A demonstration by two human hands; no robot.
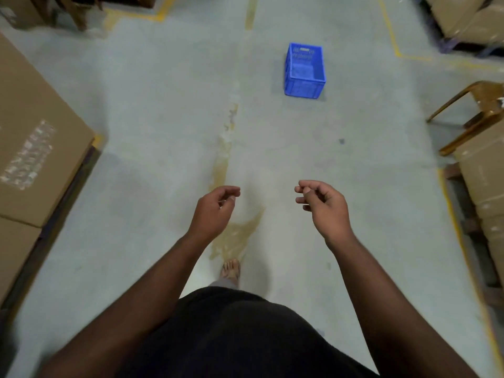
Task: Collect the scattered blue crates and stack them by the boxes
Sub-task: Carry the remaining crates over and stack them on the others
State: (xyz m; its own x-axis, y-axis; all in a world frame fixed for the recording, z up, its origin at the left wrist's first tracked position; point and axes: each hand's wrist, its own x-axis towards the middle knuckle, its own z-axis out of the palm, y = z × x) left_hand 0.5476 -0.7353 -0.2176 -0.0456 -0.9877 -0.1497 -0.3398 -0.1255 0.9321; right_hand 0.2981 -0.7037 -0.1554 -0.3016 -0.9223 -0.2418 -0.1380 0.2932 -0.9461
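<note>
One blue plastic crate (305, 70) stands upright and empty on the grey concrete floor, ahead and slightly right of me. My left hand (215, 211) and my right hand (323, 205) are held out in front of my body, well short of the crate. Both hands hold nothing, their fingers loosely curled and apart. One bare foot (231, 268) shows on the floor below my hands.
Large cardboard boxes (35, 132) on a pallet line the left side. More cardboard boxes (482, 181) stand on the right, with a brown plastic chair (474, 115) beside them. Boxes on a pallet (463, 20) fill the far right corner. Yellow floor lines (390, 31) mark the aisle.
</note>
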